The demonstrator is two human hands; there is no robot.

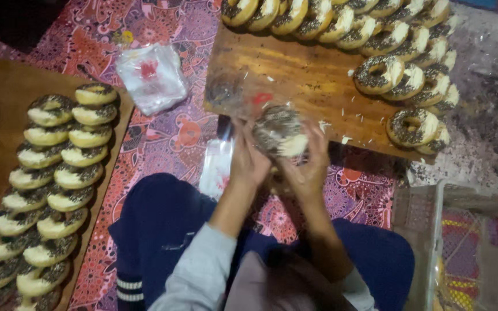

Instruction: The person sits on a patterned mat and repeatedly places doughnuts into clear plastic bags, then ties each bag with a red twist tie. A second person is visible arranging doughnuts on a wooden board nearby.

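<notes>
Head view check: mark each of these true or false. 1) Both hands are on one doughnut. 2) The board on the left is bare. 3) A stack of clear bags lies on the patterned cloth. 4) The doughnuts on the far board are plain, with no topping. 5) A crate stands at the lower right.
1) True: the left hand and right hand hold one sprinkled doughnut between them.
2) False: the left board carries two rows of doughnuts.
3) True: the clear bags lie on the patterned cloth.
4) False: the far board holds doughnuts with dark sprinkles.
5) True: a pale mesh crate stands there.
</notes>
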